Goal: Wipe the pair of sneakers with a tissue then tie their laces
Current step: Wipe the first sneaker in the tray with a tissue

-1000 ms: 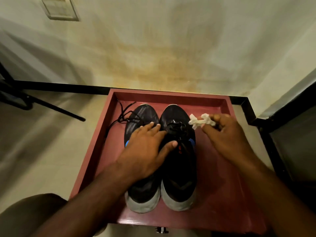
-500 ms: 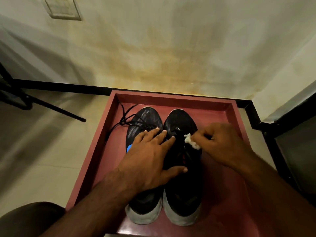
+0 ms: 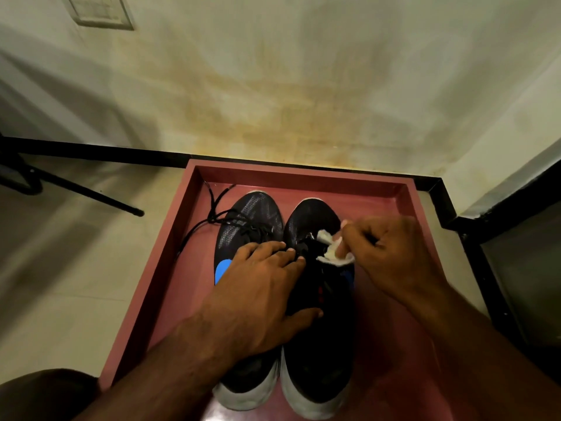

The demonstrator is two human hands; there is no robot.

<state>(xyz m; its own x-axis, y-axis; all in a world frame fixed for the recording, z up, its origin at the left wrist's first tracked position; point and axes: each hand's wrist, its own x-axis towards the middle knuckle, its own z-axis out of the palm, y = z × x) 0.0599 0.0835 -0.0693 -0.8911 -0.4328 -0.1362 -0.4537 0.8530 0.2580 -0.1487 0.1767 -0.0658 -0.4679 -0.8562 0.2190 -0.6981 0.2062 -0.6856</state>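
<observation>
Resting flat across both shoes, the left hand (image 3: 261, 302) lies with straight fingers over the tongue area of the left black mesh sneaker with a white sole and blue side patch (image 3: 247, 226), its thumb reaching onto the matching right black sneaker (image 3: 315, 354). To its right, the right hand (image 3: 391, 256) curls its fingers around a crumpled white tissue (image 3: 329, 249) and presses it against the lace area of the right sneaker, just behind the toe cap. Both sneakers stand side by side, touching, heels toward the viewer and toes toward the wall, inside a shallow reddish-brown square tray with a raised rim (image 3: 300, 176). Loose black laces (image 3: 209, 220) of the left sneaker trail off its upper toward the tray's left wall, untied; the laces of the right sneaker are largely hidden by the tissue and the hands. Beyond the tray, a black skirting strip (image 3: 100, 150) runs along the foot of a stained off-white wall (image 3: 288, 86). At far left, a dark metal leg (image 3: 91, 194) lies across the pale tiled floor (image 3: 60, 268), and a pale switch plate (image 3: 100, 10) sits high on the wall.
</observation>
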